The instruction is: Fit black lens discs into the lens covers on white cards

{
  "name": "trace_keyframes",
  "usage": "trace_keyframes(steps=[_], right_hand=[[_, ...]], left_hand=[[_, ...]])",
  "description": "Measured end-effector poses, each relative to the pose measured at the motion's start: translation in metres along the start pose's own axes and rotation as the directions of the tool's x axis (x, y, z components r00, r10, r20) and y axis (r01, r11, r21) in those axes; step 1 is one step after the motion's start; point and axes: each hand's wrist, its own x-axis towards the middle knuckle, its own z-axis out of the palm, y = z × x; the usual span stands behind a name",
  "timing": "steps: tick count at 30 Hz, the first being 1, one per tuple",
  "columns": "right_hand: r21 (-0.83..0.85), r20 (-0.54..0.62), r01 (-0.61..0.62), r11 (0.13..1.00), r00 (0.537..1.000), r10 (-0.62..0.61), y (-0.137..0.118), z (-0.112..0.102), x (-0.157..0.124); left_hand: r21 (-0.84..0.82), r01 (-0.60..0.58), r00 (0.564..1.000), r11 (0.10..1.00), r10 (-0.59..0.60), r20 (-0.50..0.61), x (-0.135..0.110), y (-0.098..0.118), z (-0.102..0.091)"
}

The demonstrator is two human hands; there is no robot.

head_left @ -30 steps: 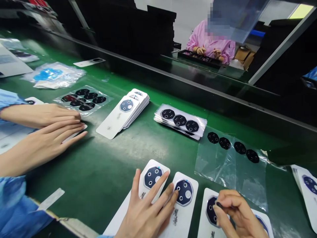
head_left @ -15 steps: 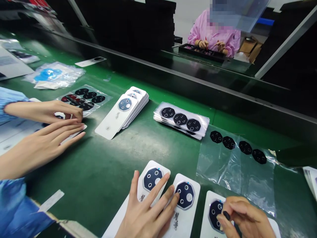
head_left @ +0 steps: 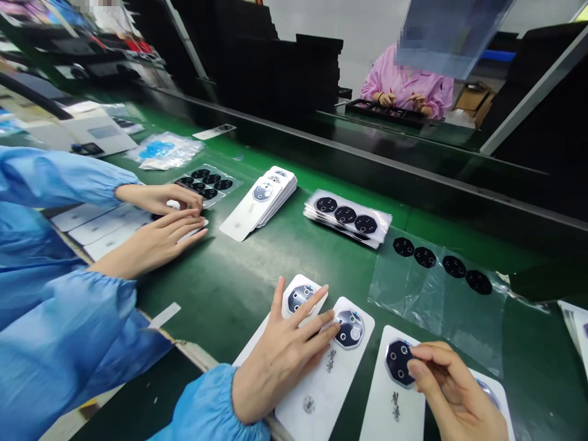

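Note:
My left hand [head_left: 280,358] lies open and flat, its fingers spread over two white back covers [head_left: 321,392] that each carry a dark octagonal camera piece [head_left: 349,327]. To the right, my right hand [head_left: 452,392] has its fingers pressed together on the edge of the dark octagonal piece [head_left: 395,361] of a third white cover [head_left: 390,410]. A fourth cover [head_left: 498,398] shows partly under that hand. All of them rest on the green belt [head_left: 229,288].
A clear film with several black octagons [head_left: 441,263] lies to the right. Behind it are a stack of octagon sheets [head_left: 346,217] and a stack of white covers [head_left: 260,202]. A co-worker's hands [head_left: 156,242] in blue sleeves work on the left. A person in pink [head_left: 408,86] sits beyond the black rail [head_left: 367,162].
The view has swung left and back, bringing the co-worker's blue sleeves into view. My left hand stays on the two covers. My right fingers have settled on the third cover's octagon.

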Motion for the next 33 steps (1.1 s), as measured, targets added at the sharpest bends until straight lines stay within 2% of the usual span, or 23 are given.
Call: trace_keyframes(steps=[4,6,10,14,18,21,24,28,30,33], right_hand=[[0.038,0.089,0.053,0.998,0.994,-0.056,0.012,-0.007,0.002],[0.067,0.079,0.058,0.996,0.995,-0.064,0.011,-0.007,-0.001],[0.106,0.049,0.079,0.991,0.995,-0.084,0.005,-0.006,-0.009],[0.109,0.098,0.150,0.983,0.982,-0.161,0.006,-0.007,-0.011],[0.102,0.039,0.157,0.982,0.986,-0.162,0.011,-0.007,-0.008],[0.094,0.069,0.096,0.991,0.992,-0.103,0.015,-0.007,-0.002],[0.112,0.111,-0.034,0.993,0.994,0.022,0.016,-0.004,0.005],[0.208,0.241,-0.158,0.965,0.965,0.106,0.000,0.011,0.011],[0.190,0.301,-0.115,0.975,0.952,0.054,-0.014,0.022,0.012],[0.066,0.335,0.078,0.995,0.937,-0.096,-0.030,0.041,0.014]], left_hand=[[-0.011,-0.058,0.992,0.998,0.059,0.115,0.001,-0.006,-0.006],[-0.024,-0.069,0.989,0.997,0.072,0.133,0.001,-0.009,-0.006],[-0.029,-0.082,0.988,0.996,0.085,0.132,0.000,-0.012,-0.005],[-0.014,-0.092,0.985,0.996,0.093,0.144,0.002,-0.011,-0.004],[-0.008,-0.091,0.989,0.996,0.091,0.117,0.003,-0.008,-0.005],[-0.010,-0.099,0.988,0.995,0.100,0.119,0.003,-0.007,-0.005],[-0.016,-0.097,0.988,0.995,0.098,0.121,0.002,-0.007,-0.005],[-0.015,-0.085,0.991,0.996,0.086,0.103,-0.001,-0.005,-0.003],[-0.004,-0.090,0.992,0.996,0.090,0.093,-0.002,-0.005,-0.002],[0.018,-0.097,0.994,0.995,0.096,0.055,-0.003,-0.004,0.001]])
